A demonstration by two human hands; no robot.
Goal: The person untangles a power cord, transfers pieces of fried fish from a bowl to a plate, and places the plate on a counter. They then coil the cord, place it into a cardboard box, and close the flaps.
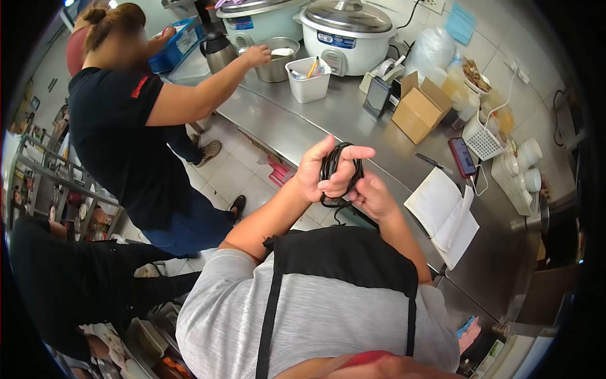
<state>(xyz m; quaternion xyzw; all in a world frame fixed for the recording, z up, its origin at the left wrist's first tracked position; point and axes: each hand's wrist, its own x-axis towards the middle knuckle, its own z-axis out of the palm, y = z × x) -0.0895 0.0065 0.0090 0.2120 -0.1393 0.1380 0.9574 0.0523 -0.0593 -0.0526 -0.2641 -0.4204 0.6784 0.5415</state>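
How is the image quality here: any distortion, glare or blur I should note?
Head view: strong fisheye bend, with black vignette at the edges; the counter curves. Even overhead light, soft glare on the cooker lid and counter. Both hands, left and right, and the black cord are sharp; the co-worker's face is blurred.

- Large white rice cooker with steel lid (346, 35): blue label strip on its front, lettering too small to read.
- Second pale-green rice cooker (255, 22) behind it: small blue label, unreadable.
- Black short-sleeved shirt (110, 126) of the co-worker: red mark on the sleeve, blurred, not legible.
- Open white paper notebook (442, 211) on the steel tabletop (328, 117): no writing can be made out.
- Blue plastic box (177, 41): white label, illegible.
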